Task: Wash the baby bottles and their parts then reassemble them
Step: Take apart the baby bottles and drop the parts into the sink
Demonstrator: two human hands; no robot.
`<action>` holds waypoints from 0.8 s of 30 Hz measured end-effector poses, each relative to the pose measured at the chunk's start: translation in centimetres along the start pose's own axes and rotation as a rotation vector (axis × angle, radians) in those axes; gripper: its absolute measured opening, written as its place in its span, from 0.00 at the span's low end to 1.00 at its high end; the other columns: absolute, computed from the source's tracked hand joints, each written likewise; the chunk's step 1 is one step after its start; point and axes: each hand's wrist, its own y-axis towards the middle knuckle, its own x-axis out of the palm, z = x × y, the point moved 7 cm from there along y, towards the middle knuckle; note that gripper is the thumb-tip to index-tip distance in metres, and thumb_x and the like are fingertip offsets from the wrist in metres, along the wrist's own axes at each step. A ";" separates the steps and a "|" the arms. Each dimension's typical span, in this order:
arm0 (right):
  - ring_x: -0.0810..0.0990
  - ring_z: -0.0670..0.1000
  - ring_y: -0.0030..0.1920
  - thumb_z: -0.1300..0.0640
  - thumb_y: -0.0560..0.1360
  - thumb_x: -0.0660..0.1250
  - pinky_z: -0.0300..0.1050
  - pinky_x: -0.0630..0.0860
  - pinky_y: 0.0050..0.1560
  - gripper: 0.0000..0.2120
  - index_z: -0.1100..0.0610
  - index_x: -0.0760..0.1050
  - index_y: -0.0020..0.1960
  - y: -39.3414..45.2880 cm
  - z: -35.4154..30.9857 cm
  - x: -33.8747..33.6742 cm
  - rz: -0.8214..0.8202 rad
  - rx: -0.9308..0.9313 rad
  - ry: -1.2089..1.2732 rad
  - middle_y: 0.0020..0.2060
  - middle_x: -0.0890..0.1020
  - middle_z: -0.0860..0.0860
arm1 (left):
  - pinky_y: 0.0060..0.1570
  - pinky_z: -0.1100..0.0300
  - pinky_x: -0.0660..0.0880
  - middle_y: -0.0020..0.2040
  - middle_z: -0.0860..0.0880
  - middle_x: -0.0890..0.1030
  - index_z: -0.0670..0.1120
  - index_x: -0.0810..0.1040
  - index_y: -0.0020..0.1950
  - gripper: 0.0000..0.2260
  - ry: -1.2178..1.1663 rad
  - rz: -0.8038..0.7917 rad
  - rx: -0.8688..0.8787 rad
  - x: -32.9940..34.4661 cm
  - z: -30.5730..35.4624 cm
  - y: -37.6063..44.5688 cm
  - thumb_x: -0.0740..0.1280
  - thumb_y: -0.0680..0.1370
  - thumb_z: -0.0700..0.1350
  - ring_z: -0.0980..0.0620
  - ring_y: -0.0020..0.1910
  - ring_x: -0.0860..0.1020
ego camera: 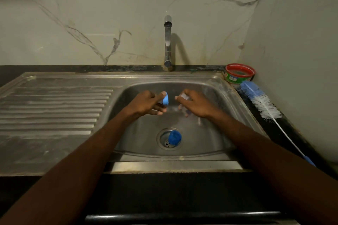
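Evidently mid-wash, the left hand pinches a blue ring over the sink, while the right hand curls round a clear piece, probably a teat. Another blue cap sits on the drain.

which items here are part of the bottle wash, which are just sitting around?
In the job:
- left hand pinching light blue plastic ring
- right hand gripping clear bottle part, blurred
- blue cap over sink drain
- blue-and-white bottle brush
- red-rimmed soap tub

Lying about:
- chrome tap, no water visible
- ribbed steel drainboard
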 end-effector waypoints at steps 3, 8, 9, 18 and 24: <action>0.85 0.55 0.41 0.51 0.81 0.65 0.48 0.84 0.38 0.09 0.56 0.78 0.52 0.3 0.0 0.6 -0.060 0.089 0.176 0.44 0.86 0.49 | 0.39 0.63 0.82 0.45 0.40 0.86 0.39 0.79 0.55 0.14 0.111 0.081 0.100 0.4 0.9 -0.1 0.71 0.79 0.50 0.53 0.41 0.86; 0.85 0.57 0.44 0.48 0.77 0.72 0.42 0.81 0.35 0.14 0.59 0.81 0.54 0.3 -1.3 1.4 -0.080 0.109 0.338 0.45 0.84 0.55 | 0.36 0.57 0.84 0.44 0.49 0.84 0.43 0.76 0.55 0.21 0.328 0.204 0.320 0.3 2.1 -0.4 0.79 0.71 0.53 0.55 0.38 0.85; 0.86 0.56 0.43 0.45 0.74 0.75 0.45 0.82 0.36 0.16 0.58 0.82 0.53 0.1 -1.4 1.3 -0.054 0.101 0.378 0.44 0.85 0.55 | 0.36 0.57 0.84 0.45 0.49 0.84 0.44 0.76 0.57 0.23 0.338 0.194 0.345 0.5 2.0 -0.2 0.79 0.71 0.54 0.56 0.39 0.85; 0.84 0.52 0.42 0.55 0.73 0.77 0.41 0.79 0.32 0.13 0.61 0.82 0.53 0.0 -0.2 -0.1 0.067 0.233 0.595 0.46 0.84 0.56 | 0.54 0.62 0.80 0.53 0.47 0.87 0.42 0.82 0.62 0.14 -0.050 -0.085 0.194 0.9 1.9 0.2 0.73 0.77 0.40 0.51 0.54 0.85; 0.86 0.54 0.34 0.50 0.74 0.74 0.42 0.79 0.32 0.15 0.59 0.80 0.55 -0.4 -0.2 0.4 0.085 0.290 0.504 0.46 0.85 0.58 | 0.43 0.64 0.81 0.47 0.44 0.86 0.41 0.82 0.59 0.11 0.014 0.098 0.168 0.2 1.7 0.1 0.72 0.79 0.44 0.53 0.43 0.86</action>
